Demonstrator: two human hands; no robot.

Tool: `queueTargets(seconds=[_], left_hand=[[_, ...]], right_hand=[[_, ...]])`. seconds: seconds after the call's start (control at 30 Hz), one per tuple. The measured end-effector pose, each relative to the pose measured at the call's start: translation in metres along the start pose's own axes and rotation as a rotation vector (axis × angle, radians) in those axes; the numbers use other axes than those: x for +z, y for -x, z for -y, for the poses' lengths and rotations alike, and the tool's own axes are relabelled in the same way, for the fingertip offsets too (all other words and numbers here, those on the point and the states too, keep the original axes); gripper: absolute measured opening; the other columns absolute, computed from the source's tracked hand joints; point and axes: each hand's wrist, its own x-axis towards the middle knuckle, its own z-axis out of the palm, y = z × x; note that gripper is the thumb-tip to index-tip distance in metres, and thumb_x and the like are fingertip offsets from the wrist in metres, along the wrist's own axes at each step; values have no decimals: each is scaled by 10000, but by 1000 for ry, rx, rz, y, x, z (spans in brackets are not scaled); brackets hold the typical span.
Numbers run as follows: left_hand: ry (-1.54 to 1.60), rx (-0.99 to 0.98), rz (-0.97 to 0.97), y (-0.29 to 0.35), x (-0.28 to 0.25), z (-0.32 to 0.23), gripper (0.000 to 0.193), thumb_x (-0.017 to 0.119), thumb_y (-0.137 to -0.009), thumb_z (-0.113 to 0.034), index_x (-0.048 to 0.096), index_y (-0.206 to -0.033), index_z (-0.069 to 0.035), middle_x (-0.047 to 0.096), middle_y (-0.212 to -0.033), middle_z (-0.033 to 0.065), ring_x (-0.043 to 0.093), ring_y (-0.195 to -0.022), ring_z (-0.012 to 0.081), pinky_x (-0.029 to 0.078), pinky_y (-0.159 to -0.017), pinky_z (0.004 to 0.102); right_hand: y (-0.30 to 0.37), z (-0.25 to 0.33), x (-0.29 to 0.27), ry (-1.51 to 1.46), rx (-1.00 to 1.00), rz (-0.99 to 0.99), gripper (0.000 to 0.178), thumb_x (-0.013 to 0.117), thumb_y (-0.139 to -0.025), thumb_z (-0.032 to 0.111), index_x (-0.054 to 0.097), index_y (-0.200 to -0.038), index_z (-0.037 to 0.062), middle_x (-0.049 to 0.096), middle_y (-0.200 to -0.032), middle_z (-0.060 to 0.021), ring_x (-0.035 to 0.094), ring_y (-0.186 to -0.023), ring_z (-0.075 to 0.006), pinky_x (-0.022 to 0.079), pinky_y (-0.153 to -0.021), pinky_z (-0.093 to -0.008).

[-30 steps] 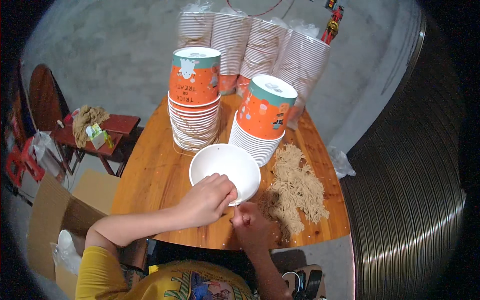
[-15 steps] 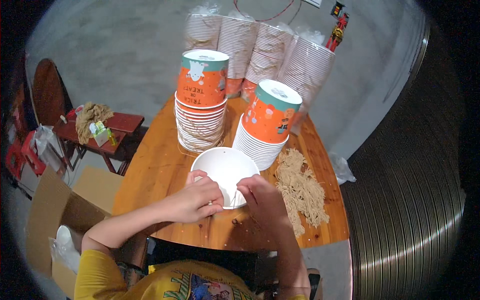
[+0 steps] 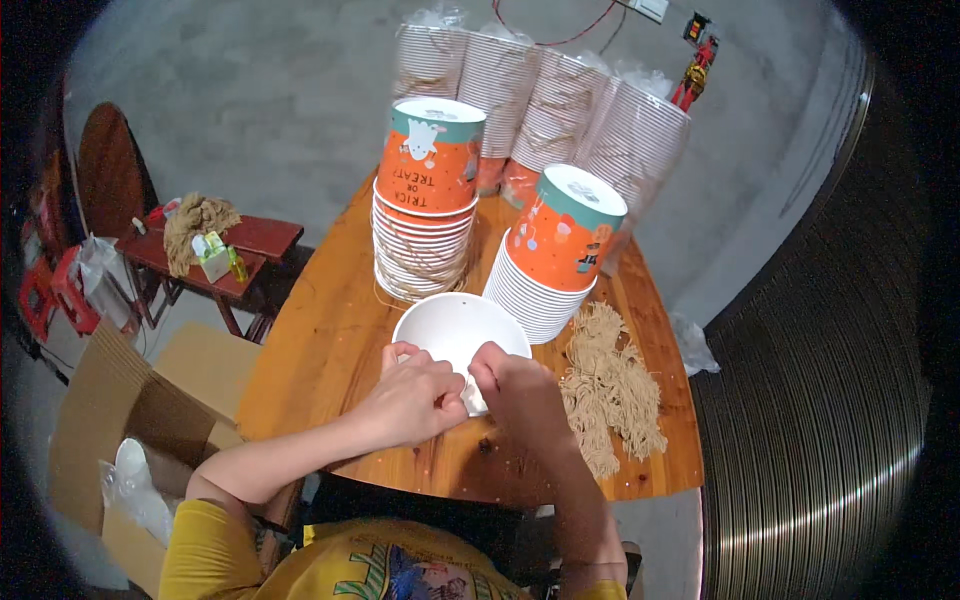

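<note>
A white-lined paper bucket (image 3: 462,325) lies tipped on the wooden table (image 3: 330,345), its mouth toward me. My left hand (image 3: 418,398) is closed at the bucket's near left rim, one finger hooked over the edge. My right hand (image 3: 520,395) is closed in a pinch at the right side of the mouth, knuckles up. What its fingertips hold is hidden. To the right of that hand lies a pile of beige cords (image 3: 610,385). Behind the bucket stand two upside-down bucket stacks, each topped by an orange and green bucket (image 3: 432,160); cords hang around the left stack (image 3: 425,250).
Tall plastic-wrapped bucket stacks (image 3: 560,110) line the table's back by the grey wall. An open cardboard box (image 3: 130,400) is at the lower left. Beyond it, a red bench (image 3: 262,245) bears more cords. A ribbed metal shutter (image 3: 820,400) rises on the right.
My right hand has turned and closed further, its fingertips drawn in near the bucket's rim. The left hand keeps its place at the bucket. The whole view has shifted slightly.
</note>
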Motion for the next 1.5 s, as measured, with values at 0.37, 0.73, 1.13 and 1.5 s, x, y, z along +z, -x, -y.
queueTargets(seconds=[0.37,0.73,1.13,1.5], left_hand=[[70,-150,2,-4,-2,-3,170,559,-776,-202,564,-663,-76,578,-630,69,555,-717,223,281,-893,387],[70,31,89,-3,-26,-10,120,630,-734,-127,525,-772,-82,511,-753,61,523,-834,245,295,-904,411],[-67,289,165,-2,-22,6,194,639,-703,-57,517,-853,-58,489,-827,96,509,-888,291,328,-947,432],[-86,306,302,-6,-37,15,238,638,-674,-28,494,-861,-56,492,-859,120,503,-926,311,287,-1007,474]], right_hand=[[0,6,3,-45,24,-27,156,562,-867,254,565,-858,99,598,-685,-182,614,-670,-366,481,-596,-468],[-19,-12,16,-12,43,-1,150,554,-863,202,532,-857,53,592,-684,-212,588,-676,-419,472,-599,-499],[-27,-8,24,58,62,177,180,527,-872,221,541,-886,42,620,-720,-210,609,-704,-401,477,-631,-497],[-20,-21,33,-16,-43,-62,156,547,-870,209,555,-866,52,575,-641,-194,594,-625,-329,458,-559,-432]])
